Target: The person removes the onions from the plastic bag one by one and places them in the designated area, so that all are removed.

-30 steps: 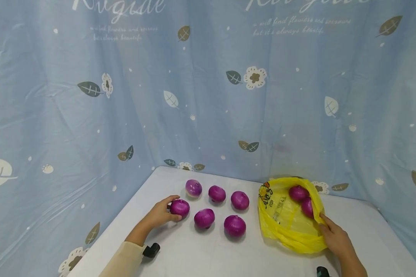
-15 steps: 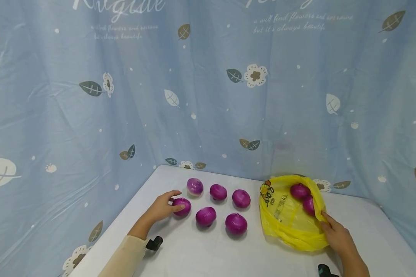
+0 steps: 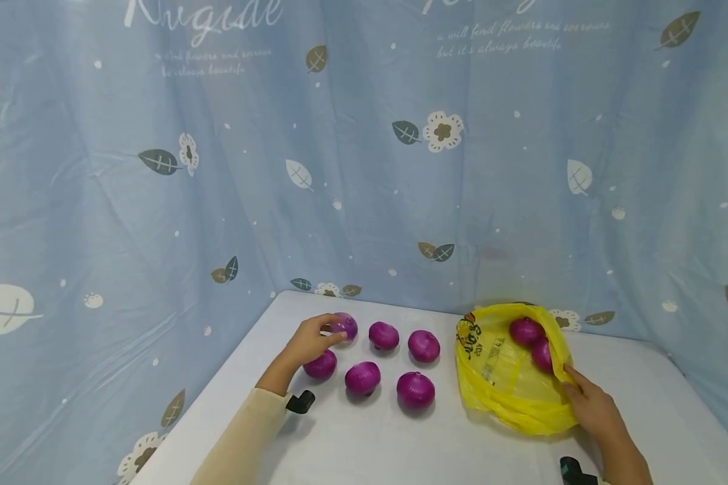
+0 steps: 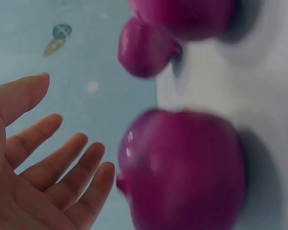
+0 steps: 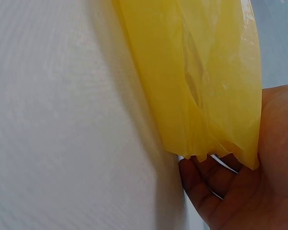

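Observation:
My left hand [image 3: 309, 341] hovers at the back-left purple onion [image 3: 346, 327], its fingers spread and partly in front of it. In the left wrist view the fingers of that hand [image 4: 53, 163] are apart with nothing between them, beside a large onion [image 4: 187, 167]. On the right, my right hand [image 3: 596, 409] pinches the right edge of a yellow plastic bag [image 3: 503, 397]; the right wrist view has the bag [image 5: 206, 86] between thumb and fingers of the hand [image 5: 249, 182]. Inside the bag lie two onions [image 3: 526, 331].
Two rows of onions stand on the white table [image 3: 461, 458]: front ones at left [image 3: 320, 364], middle [image 3: 362, 378] and right [image 3: 415, 391], back ones at middle [image 3: 383, 335] and right [image 3: 424, 345]. A blue patterned curtain [image 3: 364, 168] hangs behind and at the left.
My left hand has left the front-left onion, which stays on the table, and moved back and right to the back-left onion. The right hand still holds the bag's edge.

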Demonstrator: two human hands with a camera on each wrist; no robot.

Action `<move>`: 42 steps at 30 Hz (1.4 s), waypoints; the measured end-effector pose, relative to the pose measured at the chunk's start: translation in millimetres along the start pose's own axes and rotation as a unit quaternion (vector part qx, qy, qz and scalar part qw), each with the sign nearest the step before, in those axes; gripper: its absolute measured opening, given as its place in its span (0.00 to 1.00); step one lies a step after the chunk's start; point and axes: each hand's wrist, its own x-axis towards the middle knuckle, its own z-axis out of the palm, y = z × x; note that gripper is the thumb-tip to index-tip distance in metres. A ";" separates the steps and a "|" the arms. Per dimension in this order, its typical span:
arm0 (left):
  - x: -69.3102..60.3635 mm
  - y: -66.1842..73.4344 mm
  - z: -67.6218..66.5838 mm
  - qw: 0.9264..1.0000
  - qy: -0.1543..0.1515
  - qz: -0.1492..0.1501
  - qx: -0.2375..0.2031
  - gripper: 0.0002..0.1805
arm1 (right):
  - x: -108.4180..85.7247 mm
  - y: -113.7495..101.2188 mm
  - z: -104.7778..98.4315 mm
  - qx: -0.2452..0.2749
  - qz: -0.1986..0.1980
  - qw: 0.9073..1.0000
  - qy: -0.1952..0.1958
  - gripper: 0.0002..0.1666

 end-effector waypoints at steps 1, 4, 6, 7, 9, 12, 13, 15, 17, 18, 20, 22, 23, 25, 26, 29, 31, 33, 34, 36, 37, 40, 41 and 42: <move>2.7 2.8 3.7 1.000 -0.002 0.009 -0.006 0.27 | -0.1 -0.2 -0.5 0.000 0.001 1.000 0.000 0.39; 10.7 13.6 14.2 0.999 -0.010 0.027 -0.022 0.25 | -1.1 -0.5 -2.1 0.004 -0.001 1.000 0.000 0.39; 16.9 21.3 21.1 0.998 -0.020 0.043 -0.032 0.23 | -1.8 0.6 -3.0 0.000 -0.009 1.000 0.001 0.39; 20.1 25.2 24.5 0.998 -0.026 0.051 -0.039 0.23 | -1.9 0.7 -3.5 -0.003 -0.012 1.000 0.003 0.39; 26.5 32.2 31.3 0.996 -0.041 0.062 -0.050 0.23 | -2.1 1.4 -4.4 -0.005 -0.017 1.000 0.006 0.39; 35.7 39.1 42.5 0.992 -0.064 0.089 -0.063 0.24 | -1.1 2.4 -4.6 -0.008 -0.026 1.000 0.010 0.39; 38.2 41.6 45.9 0.991 -0.070 0.093 -0.062 0.24 | -0.6 2.4 -4.5 -0.008 -0.029 0.999 0.011 0.39; 42.6 46.2 51.8 0.989 -0.082 0.102 -0.065 0.24 | 0.3 2.6 -3.9 -0.006 -0.033 0.999 0.011 0.39; 47.0 50.4 57.0 0.988 -0.094 0.106 -0.065 0.24 | 0.6 2.0 -3.2 -0.005 -0.037 0.999 0.013 0.39; 49.2 52.8 59.0 0.987 -0.099 0.106 -0.064 0.24 | 0.6 1.2 -2.9 -0.004 -0.036 0.999 0.014 0.38; 54.1 56.2 62.9 0.986 -0.109 0.107 -0.061 0.24 | 0.3 -0.2 -2.2 -0.002 -0.032 0.999 0.015 0.38; 58.4 59.5 65.6 0.987 -0.113 0.106 -0.052 0.25 | 0.2 -1.0 -0.9 0.001 -0.030 0.999 0.016 0.38; 60.3 61.3 66.4 0.987 -0.114 0.107 -0.047 0.25 | 0.3 -1.2 0.0 0.003 -0.028 0.999 0.016 0.38; 63.6 64.6 68.1 0.986 -0.118 0.109 -0.041 0.25 | 0.5 -0.9 1.7 0.006 -0.024 1.000 0.015 0.39; 64.8 66.4 68.6 0.986 -0.121 0.111 -0.041 0.25 | 0.5 -1.1 2.6 0.007 -0.021 1.000 0.014 0.39; 68.2 71.5 71.1 0.984 -0.127 0.116 -0.036 0.25 | 0.0 -1.2 4.1 0.010 -0.011 1.000 0.012 0.39; 69.8 75.9 72.9 0.984 -0.131 0.118 -0.031 0.25 | -0.8 -1.7 4.0 0.012 -0.007 1.000 0.012 0.39; 71.2 81.5 73.9 0.984 -0.131 0.119 -0.022 0.25 | -1.5 -1.7 3.3 0.013 -0.007 1.000 0.013 0.39; 71.5 84.9 73.9 0.984 -0.132 0.120 -0.019 0.26 | -1.8 -1.8 3.1 0.012 -0.008 1.000 0.015 0.39; 72.8 91.6 74.2 0.983 -0.135 0.120 -0.012 0.26 | -2.4 -1.3 2.1 0.011 -0.011 1.000 0.016 0.39; 73.7 94.7 74.3 0.983 -0.137 0.121 -0.010 0.27 | -2.3 -1.2 1.7 0.010 -0.011 1.000 0.017 0.39; 76.7 104.0 74.5 0.981 -0.146 0.129 -0.004 0.27 | -2.5 -0.8 0.8 0.011 -0.008 1.000 0.017 0.39; 78.3 106.5 75.1 0.980 -0.148 0.132 -0.003 0.27 | -2.5 -0.6 0.6 0.011 -0.007 1.000 0.017 0.39; 79.7 109.2 75.7 0.979 -0.151 0.135 -0.003 0.28 | -2.4 -0.6 0.6 0.012 -0.005 1.000 0.017 0.39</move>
